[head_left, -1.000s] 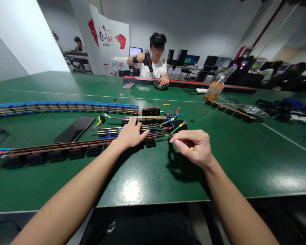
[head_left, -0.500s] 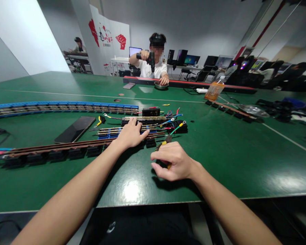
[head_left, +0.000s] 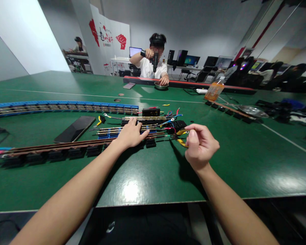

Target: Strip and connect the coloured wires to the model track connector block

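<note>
My left hand point(head_left: 131, 134) lies flat with fingers spread on short sections of brass-coloured bars point(head_left: 108, 131) with blue and black supports. Part of these bars is hidden under it. Farther right, my right hand point(head_left: 201, 146) is closed on yellow-handled pliers point(head_left: 181, 141). Their dark jaws point left, at the green wire by the right ends of the bars. I cannot tell whether the jaws grip it. Red and blue wires with ring terminals point(head_left: 172, 119) lie just behind. A long strip of copper-coloured bars on black blocks point(head_left: 57, 149) runs left from under my left hand.
A dark phone point(head_left: 75, 129) and a long blue-edged rail strip point(head_left: 66, 106) lie left. An orange-filled bottle point(head_left: 214, 90) and a plastic-wrapped item point(head_left: 252, 110) are at right. Across the green table, a person point(head_left: 155, 64) holds a drill near a metal bowl point(head_left: 161, 86).
My right hand has moved right and slightly up and turned over, bringing the pliers' jaws to the green wire's end. My left hand has stayed put. The person opposite shifted the drill slightly.
</note>
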{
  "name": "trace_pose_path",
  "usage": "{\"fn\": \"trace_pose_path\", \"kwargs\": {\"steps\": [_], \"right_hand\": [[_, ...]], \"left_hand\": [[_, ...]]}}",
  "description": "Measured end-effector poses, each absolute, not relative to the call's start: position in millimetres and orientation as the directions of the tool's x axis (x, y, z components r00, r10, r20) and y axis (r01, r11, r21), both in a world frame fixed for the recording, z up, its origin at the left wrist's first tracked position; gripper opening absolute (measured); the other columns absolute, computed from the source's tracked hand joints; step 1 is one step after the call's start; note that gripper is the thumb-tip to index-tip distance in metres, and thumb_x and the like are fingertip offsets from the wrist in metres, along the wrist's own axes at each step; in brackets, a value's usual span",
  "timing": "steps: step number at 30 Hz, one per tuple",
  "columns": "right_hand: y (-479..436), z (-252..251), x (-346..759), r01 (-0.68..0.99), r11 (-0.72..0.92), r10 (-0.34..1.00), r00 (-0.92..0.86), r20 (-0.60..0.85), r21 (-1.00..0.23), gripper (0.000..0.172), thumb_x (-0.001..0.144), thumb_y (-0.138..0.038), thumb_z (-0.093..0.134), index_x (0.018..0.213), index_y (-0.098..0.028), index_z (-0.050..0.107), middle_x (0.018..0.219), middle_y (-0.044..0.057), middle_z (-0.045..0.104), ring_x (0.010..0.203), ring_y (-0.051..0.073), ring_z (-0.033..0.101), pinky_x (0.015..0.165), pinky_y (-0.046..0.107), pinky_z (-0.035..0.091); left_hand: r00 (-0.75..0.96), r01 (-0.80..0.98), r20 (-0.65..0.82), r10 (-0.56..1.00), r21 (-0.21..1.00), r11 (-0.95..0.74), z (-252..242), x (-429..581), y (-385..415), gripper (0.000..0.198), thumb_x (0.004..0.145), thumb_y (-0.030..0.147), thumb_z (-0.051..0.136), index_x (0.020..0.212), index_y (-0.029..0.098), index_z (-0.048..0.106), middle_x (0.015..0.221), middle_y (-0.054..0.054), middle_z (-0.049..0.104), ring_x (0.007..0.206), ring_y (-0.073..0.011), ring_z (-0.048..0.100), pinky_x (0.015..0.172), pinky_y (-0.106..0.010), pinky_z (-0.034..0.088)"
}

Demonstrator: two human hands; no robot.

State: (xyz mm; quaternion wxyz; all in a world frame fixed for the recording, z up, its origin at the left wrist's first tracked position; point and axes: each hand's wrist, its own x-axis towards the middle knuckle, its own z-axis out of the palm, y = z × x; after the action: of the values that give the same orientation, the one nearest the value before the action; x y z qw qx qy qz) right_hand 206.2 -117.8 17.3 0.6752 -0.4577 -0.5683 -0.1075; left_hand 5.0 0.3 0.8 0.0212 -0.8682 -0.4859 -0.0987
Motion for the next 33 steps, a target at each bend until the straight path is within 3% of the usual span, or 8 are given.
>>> {"fn": "trace_pose_path", "kwargs": {"steps": [8, 11, 16, 20, 24, 26, 28, 33], "right_hand": [[-107.4, 26.1, 209.3, 0.498, 0.575, 0.372, 0.547, 0.750, -0.649, 0.017, 0.089, -0.032, 0.058, 0.086, -0.017, 0.066, 0.057, -0.005, 0.053, 0.040, 0.008, 0.050, 0.038, 0.020, 0.034], [-111.5, 26.4, 208.5, 0.488, 0.634, 0.357, 0.504, 0.787, -0.600, 0.018, 0.088, -0.031, 0.058, 0.096, -0.017, 0.068, 0.061, -0.002, 0.061, 0.049, 0.013, 0.063, 0.042, 0.021, 0.044], [-120.2, 21.6, 205.1, 0.557, 0.728, 0.191, 0.395, 0.899, -0.399, 0.023, 0.088, -0.030, 0.059, 0.106, -0.018, 0.068, 0.068, 0.000, 0.066, 0.049, 0.013, 0.064, 0.041, 0.023, 0.048], [-118.9, 20.0, 200.8, 0.560, 0.741, 0.162, 0.388, 0.907, -0.372, 0.028, 0.088, -0.034, 0.060, 0.111, -0.019, 0.064, 0.078, 0.004, 0.068, 0.054, 0.016, 0.068, 0.041, 0.025, 0.050], [-114.3, 20.5, 199.9, 0.583, 0.729, 0.157, 0.367, 0.917, -0.358, 0.026, 0.088, -0.029, 0.062, 0.112, -0.018, 0.063, 0.078, 0.003, 0.067, 0.058, 0.014, 0.069, 0.042, 0.021, 0.049], [-113.0, 20.7, 199.8, 0.594, 0.714, 0.169, 0.366, 0.915, -0.369, 0.027, 0.087, -0.023, 0.063, 0.113, -0.018, 0.063, 0.078, 0.002, 0.067, 0.057, 0.012, 0.067, 0.041, 0.019, 0.047], [-112.1, 20.3, 198.8, 0.593, 0.700, 0.204, 0.368, 0.907, -0.399, 0.030, 0.086, -0.019, 0.064, 0.115, -0.019, 0.061, 0.079, 0.000, 0.065, 0.057, 0.010, 0.066, 0.042, 0.017, 0.045], [-110.8, 15.7, 189.4, 0.544, 0.689, 0.320, 0.365, 0.875, -0.479, 0.046, 0.079, -0.015, 0.073, 0.121, -0.021, 0.056, 0.081, -0.003, 0.064, 0.059, 0.008, 0.063, 0.042, 0.014, 0.046]], "left_hand": [[0.504, 0.854, 0.173, 0.846, 0.047, -0.519, 2.0, 5.1, 0.0, 0.067, 0.098, 0.059, 0.031, 0.130, 0.008, 0.060, 0.153, -0.022, 0.042, 0.145, -0.0344, 0.036, 0.115, -0.046, 0.037], [0.509, 0.850, 0.171, 0.844, 0.056, -0.524, 2.5, 5.3, -0.9, 0.067, 0.098, 0.058, 0.031, 0.130, 0.006, 0.060, 0.153, -0.024, 0.040, 0.145, -0.0355, 0.035, 0.115, -0.047, 0.036], [0.506, 0.850, 0.172, 0.845, 0.069, -0.523, 0.7, 3.9, 0.0, 0.068, 0.098, 0.057, 0.031, 0.131, 0.005, 0.058, 0.151, -0.025, 0.042, 0.144, -0.0360, 0.037, 0.115, -0.045, 0.037], [0.498, 0.849, 0.266, 0.826, 0.044, -0.526, 9.8, 7.1, -4.9, 0.058, 0.099, 0.053, 0.035, 0.131, 0.009, 0.057, 0.149, -0.020, 0.047, 0.141, -0.0344, 0.041, 0.115, -0.046, 0.035], [0.585, 0.774, 0.314, 0.748, 0.060, -0.630, 41.1, 18.4, -48.6, 0.042, 0.101, 0.038, 0.031, 0.097, 0.014, 0.066, 0.105, -0.016, 0.068, 0.103, -0.0284, 0.064, 0.093, -0.043, 0.048], [0.702, 0.644, 0.240, 0.671, 0.188, -0.741, 57.9, 20.3, -85.7, 0.037, 0.098, 0.031, 0.035, 0.076, 0.018, 0.061, 0.079, -0.009, 0.065, 0.076, -0.0212, 0.062, 0.075, -0.036, 0.048], [0.814, 0.401, 0.223, 0.536, 0.450, -0.798, 69.5, 14.8, -122.7, 0.040, 0.098, 0.031, 0.038, 0.061, 0.021, 0.048, 0.062, -0.003, 0.057, 0.057, -0.0143, 0.052, 0.060, -0.030, 0.043], [0.801, -0.053, 0.447, 0.398, 0.715, -0.697, 72.4, -19.8, -173.6, 0.056, 0.105, 0.044, 0.022, 0.060, 0.020, 0.045, 0.055, 0.000, 0.050, 0.051, -0.0097, 0.046, 0.056, -0.024, 0.041]]}}
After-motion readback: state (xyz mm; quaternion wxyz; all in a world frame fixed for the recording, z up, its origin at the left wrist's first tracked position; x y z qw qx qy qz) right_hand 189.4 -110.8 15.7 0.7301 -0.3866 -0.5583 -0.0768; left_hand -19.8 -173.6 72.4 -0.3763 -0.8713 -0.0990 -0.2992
